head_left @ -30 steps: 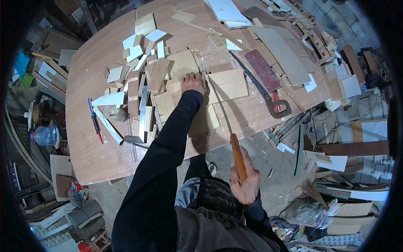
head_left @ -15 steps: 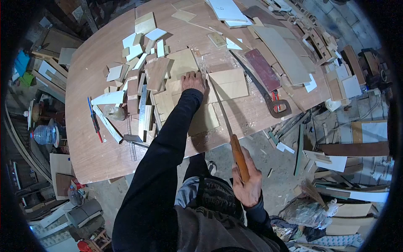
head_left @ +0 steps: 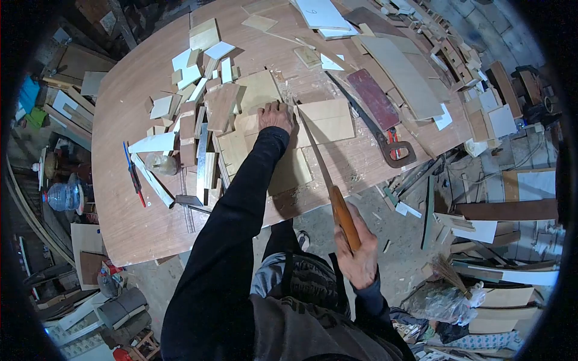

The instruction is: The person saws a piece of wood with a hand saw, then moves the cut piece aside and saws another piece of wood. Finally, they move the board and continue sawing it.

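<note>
Wood is all over this workshop, and I look down on it from the head camera. Biggest is the brown table [head_left: 138, 198], which fills the top half of the view. Flat boards lie on its far right side, and one dark red board [head_left: 374, 99] rests among them. A pile of small wood blocks [head_left: 205, 114] sits on the left part of the table.

Near the middle lies a pale board [head_left: 328, 120], close to the table's near edge. The black sleeve [head_left: 235, 216] reaches up to it from below. The left hand [head_left: 277, 116] lies on top of the pale wood just beside that board. Its fingers bend down onto the wood, but I cannot tell if they hook over an edge.

A long thin saw [head_left: 314, 147] runs from just beside the left hand back toward the body. Its blade crosses the pale wood, and its orange handle sticks out past the table edge, over the floor. The right hand [head_left: 358, 256] is closed tight around that handle.

A second saw [head_left: 397, 150] with a dark handle lies flat on the table to the right, apart from both hands. A thin blue and red tool [head_left: 132, 174] lies near the left edge. A water bottle [head_left: 60, 197] stands down on the floor at the far left.
</note>
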Available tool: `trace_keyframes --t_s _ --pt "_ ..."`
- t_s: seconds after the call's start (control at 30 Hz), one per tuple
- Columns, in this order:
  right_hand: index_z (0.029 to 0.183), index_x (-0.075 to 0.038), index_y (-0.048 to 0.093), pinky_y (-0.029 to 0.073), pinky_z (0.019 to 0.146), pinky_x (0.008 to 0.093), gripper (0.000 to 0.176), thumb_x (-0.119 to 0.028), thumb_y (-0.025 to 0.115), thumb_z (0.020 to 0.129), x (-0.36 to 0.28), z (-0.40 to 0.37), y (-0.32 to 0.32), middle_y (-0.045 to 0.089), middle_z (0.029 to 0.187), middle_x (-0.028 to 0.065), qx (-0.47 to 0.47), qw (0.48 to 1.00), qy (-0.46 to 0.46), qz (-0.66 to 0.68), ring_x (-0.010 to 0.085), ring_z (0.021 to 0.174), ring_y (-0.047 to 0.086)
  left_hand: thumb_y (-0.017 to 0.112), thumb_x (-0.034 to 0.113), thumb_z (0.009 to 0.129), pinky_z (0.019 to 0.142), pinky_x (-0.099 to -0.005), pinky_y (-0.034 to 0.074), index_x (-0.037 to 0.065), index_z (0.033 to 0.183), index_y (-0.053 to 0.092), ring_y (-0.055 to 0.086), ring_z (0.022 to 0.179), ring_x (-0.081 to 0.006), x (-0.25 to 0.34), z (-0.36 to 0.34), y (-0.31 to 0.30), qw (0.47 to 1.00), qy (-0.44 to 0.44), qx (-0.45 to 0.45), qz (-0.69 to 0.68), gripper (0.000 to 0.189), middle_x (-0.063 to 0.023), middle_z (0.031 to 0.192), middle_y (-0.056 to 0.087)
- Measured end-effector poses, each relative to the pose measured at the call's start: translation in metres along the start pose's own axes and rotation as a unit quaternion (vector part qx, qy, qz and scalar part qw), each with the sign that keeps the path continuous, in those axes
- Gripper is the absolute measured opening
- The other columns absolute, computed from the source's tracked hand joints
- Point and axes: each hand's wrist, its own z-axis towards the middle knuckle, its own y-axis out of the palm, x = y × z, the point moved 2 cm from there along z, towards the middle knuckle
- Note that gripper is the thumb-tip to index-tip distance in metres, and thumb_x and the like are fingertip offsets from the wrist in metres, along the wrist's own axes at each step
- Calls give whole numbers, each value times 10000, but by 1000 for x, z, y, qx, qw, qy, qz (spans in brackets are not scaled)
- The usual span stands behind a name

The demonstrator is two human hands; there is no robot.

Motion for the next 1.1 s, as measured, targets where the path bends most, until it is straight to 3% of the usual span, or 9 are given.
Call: trace_keyframes --t_s 0.1,0.2,0.4,0.53,0.63,0.73,0.9,1.0,1.1 --pt "1353 -79 459 532 613 396 535 -59 596 836 -4 -5 0 648 808 248 14 999 -26 18 376 669 675 576 259 824 854 -445 378 75 919 637 569 1003 -301 -1 -6 -7 1000 3 3 -6 216 -147 969 619" --pt "1357 -64 457 539 661 390 540 -50 593 834 0 14 12 661 922 254 -15 999 49 -7 359 739 691 526 281 885 847 -448 377 66 915 634 567 1003 -305 2 0 -7 1000 -7 0 -11 242 -160 983 627" --pt "1360 -43 446 544 763 382 508 -76 581 871 20 10 12 631 1109 260 2 995 -68 77 372 904 684 508 290 901 846 -456 377 63 910 635 566 1000 -308 0 -2 -7 999 -27 11 -13 260 -159 983 631" --pt "1357 -35 448 541 791 381 490 -71 570 884 24 1 13 610 1164 261 0 998 -57 32 374 952 674 487 275 903 834 -463 399 70 926 642 581 975 -319 2 -1 -10 1000 -12 23 -17 259 -155 955 636" --pt "1355 -34 445 545 755 375 479 -93 573 897 2 -7 3 610 1159 265 13 999 -20 39 356 940 683 505 263 875 835 -460 396 73 935 632 577 980 -317 -1 1 -11 1000 -10 11 -12 236 -151 963 631" --pt "1343 -32 452 545 676 361 463 -99 573 900 -6 -25 -9 650 1023 230 1 999 14 40 318 795 704 535 264 858 833 -452 392 71 902 639 578 975 -309 4 -1 -9 1000 -10 14 -18 223 -150 960 633" --pt "1331 -63 460 493 543 293 444 -66 558 899 -11 -11 -1 580 727 123 2 999 32 35 193 520 579 562 265 850 817 -446 393 72 870 651 586 958 -305 1 -4 -6 1000 -9 11 -16 214 -149 930 637" --pt "1320 -82 468 482 534 288 431 -72 558 899 4 15 23 581 733 136 8 999 16 39 184 528 586 571 253 839 816 -441 389 75 872 651 586 946 -301 -1 -1 -9 999 -1 44 -23 198 -145 912 633" --pt "1304 -85 478 491 539 309 415 -81 551 896 4 0 10 586 745 141 3 999 23 44 189 525 580 568 197 807 847 -451 397 89 980 642 575 989 -316 1 -5 -10 998 -18 -14 -52 217 -151 967 625"
